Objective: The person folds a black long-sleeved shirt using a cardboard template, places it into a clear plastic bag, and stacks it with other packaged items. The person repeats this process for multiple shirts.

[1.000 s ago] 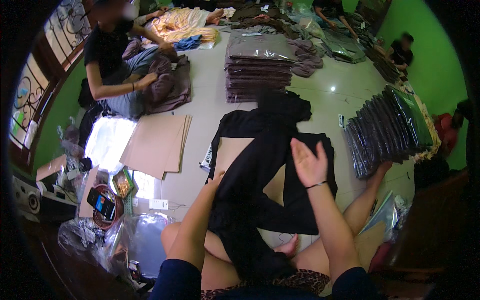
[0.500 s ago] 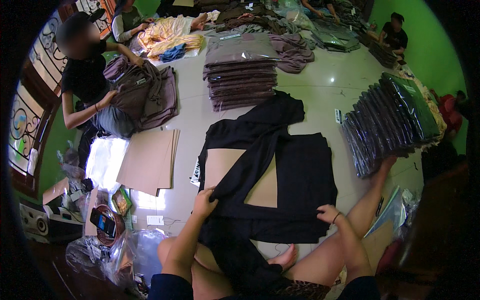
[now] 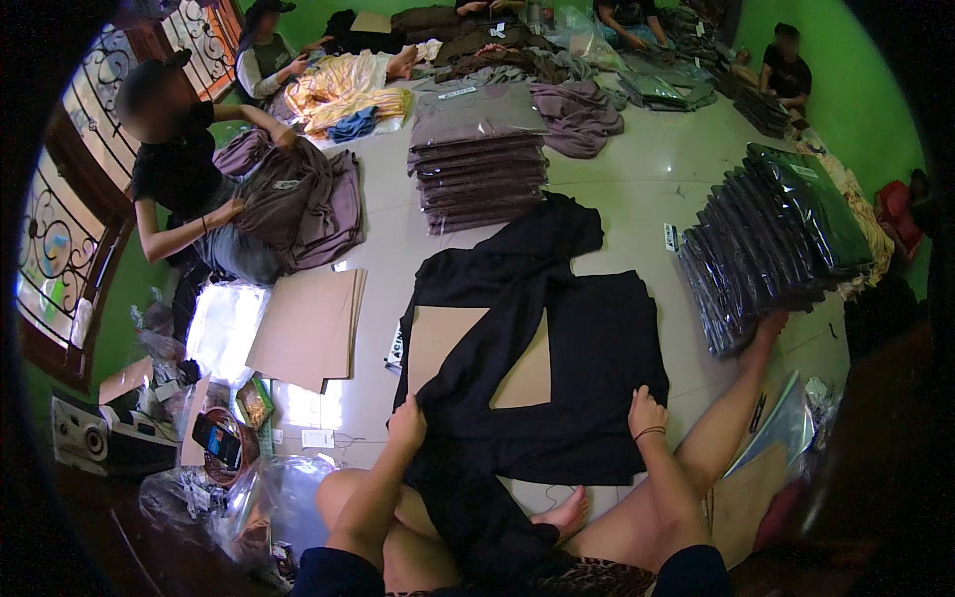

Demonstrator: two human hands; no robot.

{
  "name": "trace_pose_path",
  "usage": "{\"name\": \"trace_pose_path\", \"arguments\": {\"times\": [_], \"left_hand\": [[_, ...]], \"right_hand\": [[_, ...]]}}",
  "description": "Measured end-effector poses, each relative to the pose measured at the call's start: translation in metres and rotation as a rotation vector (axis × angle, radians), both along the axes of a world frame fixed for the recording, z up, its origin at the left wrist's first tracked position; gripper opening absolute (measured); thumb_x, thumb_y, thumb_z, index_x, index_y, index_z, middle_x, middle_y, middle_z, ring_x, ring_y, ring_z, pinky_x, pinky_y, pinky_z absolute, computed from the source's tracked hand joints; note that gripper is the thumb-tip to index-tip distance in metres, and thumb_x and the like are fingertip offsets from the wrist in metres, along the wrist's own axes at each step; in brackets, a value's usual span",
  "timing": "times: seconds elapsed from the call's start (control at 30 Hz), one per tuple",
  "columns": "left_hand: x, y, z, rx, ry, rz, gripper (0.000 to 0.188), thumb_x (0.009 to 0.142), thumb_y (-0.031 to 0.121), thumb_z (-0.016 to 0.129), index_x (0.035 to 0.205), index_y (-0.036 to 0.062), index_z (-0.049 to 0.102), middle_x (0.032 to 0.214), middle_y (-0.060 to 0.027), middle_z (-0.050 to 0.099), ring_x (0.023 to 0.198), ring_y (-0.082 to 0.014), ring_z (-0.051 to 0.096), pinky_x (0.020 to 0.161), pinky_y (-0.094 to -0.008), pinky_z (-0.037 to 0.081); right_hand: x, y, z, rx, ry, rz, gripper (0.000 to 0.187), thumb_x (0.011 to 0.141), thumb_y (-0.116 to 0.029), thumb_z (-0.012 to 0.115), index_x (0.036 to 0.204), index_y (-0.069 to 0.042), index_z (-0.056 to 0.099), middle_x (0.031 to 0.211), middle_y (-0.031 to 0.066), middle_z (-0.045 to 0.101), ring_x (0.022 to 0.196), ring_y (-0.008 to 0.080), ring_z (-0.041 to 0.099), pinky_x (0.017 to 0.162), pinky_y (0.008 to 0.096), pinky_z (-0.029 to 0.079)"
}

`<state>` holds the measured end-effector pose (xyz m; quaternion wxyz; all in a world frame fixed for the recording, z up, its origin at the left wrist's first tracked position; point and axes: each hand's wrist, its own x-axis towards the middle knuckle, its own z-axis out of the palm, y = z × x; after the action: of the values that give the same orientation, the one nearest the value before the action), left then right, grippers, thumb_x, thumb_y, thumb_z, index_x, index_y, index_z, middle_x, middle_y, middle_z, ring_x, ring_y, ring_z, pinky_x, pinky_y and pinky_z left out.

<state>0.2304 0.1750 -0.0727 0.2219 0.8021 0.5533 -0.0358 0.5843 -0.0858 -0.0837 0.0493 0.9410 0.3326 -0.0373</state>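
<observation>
A black garment [image 3: 607, 338] lies spread on the pale tiled floor before me, one sleeve folded slantwise across it. Under that sleeve shows a tan cardboard sheet [image 3: 435, 333], flat on the cloth. My left hand [image 3: 406, 422] is closed on the garment's left edge, below the cardboard. At the opposite edge, my right hand [image 3: 648, 412] has its fingers curled round the black cloth. The lower part of the garment trails over my crossed leg. A white printed tag [image 3: 395, 350] pokes out at the garment's left side.
Bagged brown garments [image 3: 477, 169] stand stacked beyond the cloth; bagged dark garments [image 3: 766, 249] lean at right. Cardboard sheets [image 3: 303, 323], clear plastic bags [image 3: 298, 497] and a phone [image 3: 216, 440] on a basket lie left. A co-worker [image 3: 174, 164] handles brown cloth at far left.
My right hand has moved up along the garment's right edge, and the lower cloth has shifted with it. My left hand has moved slightly down. The view has tilted a little.
</observation>
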Motion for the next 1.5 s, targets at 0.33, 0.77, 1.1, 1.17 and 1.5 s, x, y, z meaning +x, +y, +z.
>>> {"name": "trace_pose_path", "arguments": {"times": [0.33, 0.77, 1.1, 1.17, 1.5], "left_hand": [[-0.024, -0.042, 0.007, -0.114, 0.099, -0.217, 0.024, 0.081, 0.013, 0.050, 0.099, -0.0014, 0.047, 0.092, -0.0222, 0.056, 0.084, -0.0391, 0.059, 0.071, -0.0445, 0.049], [0.000, -0.018, -0.005, 0.012, -0.341, -0.243, 0.040, 0.072, 0.020, 0.067, 0.101, -0.0002, 0.049, 0.102, -0.0190, 0.049, 0.097, -0.0369, 0.048, 0.084, -0.0406, 0.042], [0.004, -0.004, -0.008, -0.033, -0.382, -0.225, 0.034, 0.072, 0.016, 0.066, 0.095, -0.0007, 0.048, 0.092, -0.0202, 0.052, 0.089, -0.0376, 0.051, 0.078, -0.0432, 0.044], [0.004, 0.000, -0.011, -0.050, -0.397, -0.225, 0.033, 0.071, 0.014, 0.066, 0.094, -0.0003, 0.048, 0.091, -0.0204, 0.052, 0.090, -0.0380, 0.051, 0.077, -0.0434, 0.044], [-0.009, -0.008, 0.018, 0.262, -0.354, -0.601, 0.036, 0.056, 0.008, 0.064, 0.089, 0.0052, 0.052, 0.096, -0.0111, 0.050, 0.098, -0.0287, 0.047, 0.086, -0.0426, 0.036]], "right_hand": [[0.002, -0.052, 0.035, -0.173, 0.176, -0.087, 0.032, 0.090, -0.031, 0.044, 0.111, -0.007, 0.044, 0.092, 0.0155, 0.060, 0.079, 0.0305, 0.061, 0.072, 0.0451, 0.046], [0.008, 0.129, 0.013, 0.491, 0.627, -0.115, 0.055, 0.084, -0.037, 0.052, 0.120, 0.005, 0.046, 0.121, 0.0209, 0.048, 0.110, 0.0341, 0.046, 0.095, 0.0371, 0.035], [0.079, 0.229, -0.080, 1.148, 0.885, -1.133, 0.043, 0.075, -0.021, 0.059, 0.109, 0.005, 0.053, 0.110, 0.0182, 0.056, 0.097, 0.0322, 0.057, 0.081, 0.0468, 0.046], [0.098, 0.232, -0.067, 1.238, 1.050, -0.989, 0.038, 0.076, -0.020, 0.058, 0.104, 0.005, 0.053, 0.104, 0.0182, 0.059, 0.094, 0.0316, 0.058, 0.083, 0.0470, 0.046], [0.043, 0.065, 0.087, 1.423, 1.760, -0.403, 0.059, 0.079, -0.039, 0.056, 0.128, -0.009, 0.040, 0.129, 0.0116, 0.041, 0.124, 0.0274, 0.034, 0.105, 0.0425, 0.022]]}}
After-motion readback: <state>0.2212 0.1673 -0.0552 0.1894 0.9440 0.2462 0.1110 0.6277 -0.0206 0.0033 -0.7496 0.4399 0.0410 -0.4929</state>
